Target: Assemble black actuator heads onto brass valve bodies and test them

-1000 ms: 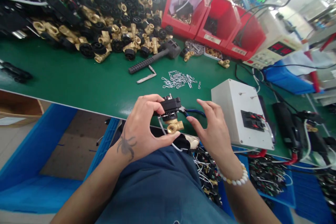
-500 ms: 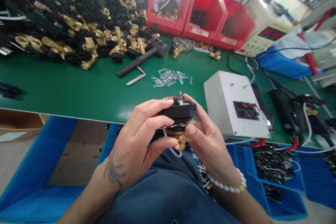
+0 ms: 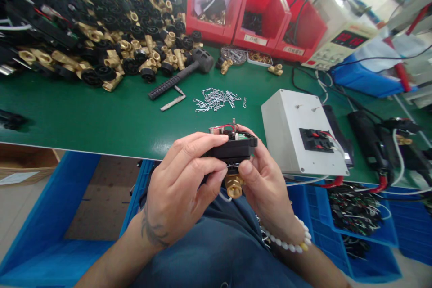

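Observation:
Both hands hold one valve assembly [image 3: 232, 153] over my lap, just short of the green bench edge. It has a black plastic actuator box on top with red wires and a green board showing, and a brass fitting [image 3: 234, 185] below. My left hand [image 3: 184, 180] wraps the left side of the black box, fingers curled over its top. My right hand [image 3: 265, 180] grips the right side, its thumb pressed near a metal clip where the box meets the brass.
A green bench [image 3: 101, 112] carries a heap of brass and black valve parts [image 3: 111, 49], a black mallet [image 3: 182, 74], a pile of wire clips [image 3: 218, 98], a white switch box [image 3: 297, 132], red bins [image 3: 259, 13] and a power supply [image 3: 340, 27]. Blue bins [image 3: 364, 220] of parts sit below.
My right hand went from open beside the assembly to gripping it. The assembly has turned and come slightly nearer, so the black box's open top faces up.

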The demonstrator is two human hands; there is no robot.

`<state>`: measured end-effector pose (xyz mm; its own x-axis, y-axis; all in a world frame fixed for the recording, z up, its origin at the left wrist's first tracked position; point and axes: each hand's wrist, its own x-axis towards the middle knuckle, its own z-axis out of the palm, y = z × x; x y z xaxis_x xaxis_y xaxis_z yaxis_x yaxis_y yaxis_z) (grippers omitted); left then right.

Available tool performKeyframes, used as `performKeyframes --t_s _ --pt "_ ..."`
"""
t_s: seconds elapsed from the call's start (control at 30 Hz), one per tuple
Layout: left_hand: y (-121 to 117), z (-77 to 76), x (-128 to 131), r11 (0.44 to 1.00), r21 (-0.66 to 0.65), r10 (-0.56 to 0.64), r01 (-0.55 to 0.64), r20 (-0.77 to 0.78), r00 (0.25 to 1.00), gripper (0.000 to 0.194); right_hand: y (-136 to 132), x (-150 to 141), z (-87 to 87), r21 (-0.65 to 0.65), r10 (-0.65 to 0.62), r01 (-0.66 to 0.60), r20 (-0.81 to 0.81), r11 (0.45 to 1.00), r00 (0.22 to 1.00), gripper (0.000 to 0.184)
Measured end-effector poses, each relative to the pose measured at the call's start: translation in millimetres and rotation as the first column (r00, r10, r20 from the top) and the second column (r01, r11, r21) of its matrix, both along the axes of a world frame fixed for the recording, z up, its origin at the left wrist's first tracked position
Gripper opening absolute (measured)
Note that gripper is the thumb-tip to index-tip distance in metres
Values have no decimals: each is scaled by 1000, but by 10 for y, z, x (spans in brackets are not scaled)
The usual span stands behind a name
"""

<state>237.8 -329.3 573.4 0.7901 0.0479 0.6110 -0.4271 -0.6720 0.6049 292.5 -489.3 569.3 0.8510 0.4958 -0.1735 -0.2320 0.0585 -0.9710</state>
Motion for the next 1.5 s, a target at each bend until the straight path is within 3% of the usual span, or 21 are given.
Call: performKeyframes --t_s 0.1,0.17,0.23,0.3,0.33,0.37,0.4,0.43,0.5,0.53,0.6,0.63,0.73,0.87,1.17,1.5 --pt "-31 -63 -21 993 -119 13 -12 7 1000 25 14 -9 -10 25 0 0 -1 1000 1000 74" --pt "-57 -144 -17 922 -385 27 -47 -57 998 40 26 -29 2 13 -13 13 7 1000 1000 79" --pt "-76 -232 8 734 -678 -157 -24 -203 966 53 15 -32 56 -46 10 -8 42 999 999 84" --pt "-82 -301 39 526 -850 -437 -18 -288 852 58 -46 25 166 -200 111 -83 135 976 985 84" --pt "-78 -323 49 467 -883 -511 -40 -307 803 56 -101 91 238 -316 168 -98 205 944 964 78" --pt "-71 -335 53 445 -892 -521 -73 -325 789 55 -172 188 316 -439 227 -78 296 895 928 69" --pt "-61 -337 49 453 -885 -485 -110 -348 803 54 -256 318 392 -536 249 14 415 844 875 51" --pt "-48 -330 39 474 -870 -431 -135 -363 826 54 -349 478 460 -565 197 198 560 801 804 34" --pt "-23 -291 13 524 -840 -365 -136 -367 856 51 -545 861 548 -444 33 553 799 705 600 25" --pt "-14 -264 0 541 -831 -353 -128 -362 863 50 -638 1062 564 -434 23 617 829 657 558 28" --pt "-12 -205 -16 564 -817 -340 -118 -360 869 52 -794 1418 547 -574 60 618 757 537 651 20" --pt "-19 -178 -20 572 -811 -329 -123 -363 872 54 -854 1555 519 -661 82 544 670 517 738 18" --pt "-58 -124 -32 582 -805 -327 -115 -361 873 56 -953 1775 402 -728 49 419 526 543 849 12" --pt "-102 -104 -73 608 -791 -348 -59 -333 876 55 -947 1825 299 -668 -55 474 546 574 836 6" --pt "-137 -115 -135 682 -731 -322 8 -290 901 59 -889 1776 308 -644 -104 527 574 554 812 10" --pt "-154 -114 -158 681 -731 -335 32 -272 902 61 -911 1747 284 -631 -70 542 614 555 786 14"
